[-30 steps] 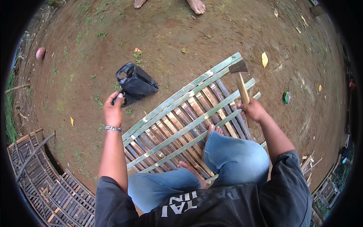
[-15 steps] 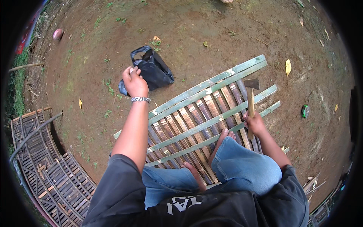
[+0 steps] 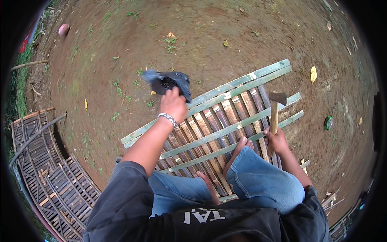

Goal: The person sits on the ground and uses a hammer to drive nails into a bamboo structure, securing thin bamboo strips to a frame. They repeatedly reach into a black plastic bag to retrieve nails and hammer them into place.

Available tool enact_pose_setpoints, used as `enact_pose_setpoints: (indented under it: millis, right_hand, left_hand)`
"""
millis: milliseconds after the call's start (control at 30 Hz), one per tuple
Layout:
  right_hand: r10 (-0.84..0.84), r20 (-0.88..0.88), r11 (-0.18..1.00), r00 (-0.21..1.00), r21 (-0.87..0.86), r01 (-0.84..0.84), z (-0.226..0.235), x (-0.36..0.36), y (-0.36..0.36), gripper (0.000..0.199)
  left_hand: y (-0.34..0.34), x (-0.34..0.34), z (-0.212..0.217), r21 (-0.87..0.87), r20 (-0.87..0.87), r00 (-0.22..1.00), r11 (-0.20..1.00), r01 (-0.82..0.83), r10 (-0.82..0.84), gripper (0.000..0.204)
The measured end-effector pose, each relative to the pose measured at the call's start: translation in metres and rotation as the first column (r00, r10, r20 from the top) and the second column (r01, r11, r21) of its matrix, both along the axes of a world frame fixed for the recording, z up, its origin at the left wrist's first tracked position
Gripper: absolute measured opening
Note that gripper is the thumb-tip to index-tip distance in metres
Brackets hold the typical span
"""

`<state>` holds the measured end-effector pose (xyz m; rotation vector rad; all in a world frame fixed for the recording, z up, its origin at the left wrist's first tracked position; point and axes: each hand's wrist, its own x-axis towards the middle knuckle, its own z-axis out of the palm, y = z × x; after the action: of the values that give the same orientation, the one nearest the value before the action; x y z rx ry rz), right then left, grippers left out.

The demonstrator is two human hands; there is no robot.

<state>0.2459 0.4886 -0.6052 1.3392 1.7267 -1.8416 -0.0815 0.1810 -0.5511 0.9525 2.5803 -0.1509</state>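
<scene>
Since the earlier frame our left hand (image 3: 174,104) has lifted the bag (image 3: 168,82) off the dirt and drawn it closer to the panel (image 3: 225,117); it now hangs, blurred, just past the panel's far left edge. The left hand is closed on the bag's lower rim, fingers curled under the soft, crumpled dark plastic, whose mouth gapes toward us. A metal link bracelet (image 3: 167,118) sits on that wrist.

Our right hand (image 3: 275,140) is wrapped round the lower end of the hatchet (image 3: 275,113), whose pale, straight wooden handle rises to a dark, wedge-shaped steel head. The head lies over the panel's right end, between the two nearer green rails.

The panel is a flat lattice of split bamboo: long green rails cross brown, glossy slats set close together. It lies on the ground slanting from lower left to upper right, and we sit on its near edge with bare feet (image 3: 242,146) on the slats and blue denim knees hiding the near corner.

The ground (image 3: 225,24) is bare, packed reddish earth with sparse tufts of grass and a few yellow leaves (image 3: 313,74). A small green tape measure (image 3: 329,122) lies well right of the panel. A round pinkish stone (image 3: 63,29) rests near the far left. More woven bamboo frames (image 3: 44,169), grey and weathered, are stacked at lower left.
</scene>
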Motion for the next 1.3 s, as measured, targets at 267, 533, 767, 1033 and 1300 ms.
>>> enact_pose_setpoints:
  millis: [267,533,767,1033,1300]
  right_hand:
    - [0.327,-0.053,0.941,0.944,0.105,-0.320,0.032,-0.097,-0.031,0.027]
    - [0.373,-0.322,0.902,0.870,0.345,-0.260,0.084,-0.306,-0.143,0.082]
    - [0.485,-0.092,0.747,0.870,0.560,-0.357,0.034,-0.350,-0.195,0.051]
    - [0.505,-0.156,0.827,0.849,0.370,-0.424,-0.041,-0.311,-0.137,0.026]
    - [-0.215,-0.371,0.883,0.903,-0.469,0.018,-0.011,-0.390,-0.172,0.017]
  left_hand:
    - [0.000,0.036,0.004,0.757,0.126,0.872,0.522,-0.393,0.474,0.026]
    - [-0.003,-0.063,0.050,0.698,-0.315,0.507,0.558,-0.449,0.802,0.085]
    - [-0.104,-0.080,-0.069,0.339,0.612,0.313,0.116,-0.934,0.726,0.007]
    - [-0.060,-0.043,-0.064,-0.061,0.997,-0.022,-0.646,-0.761,-0.069,0.023]
    - [-0.124,-0.017,-0.071,0.073,0.880,0.122,0.125,-0.990,0.459,0.016]
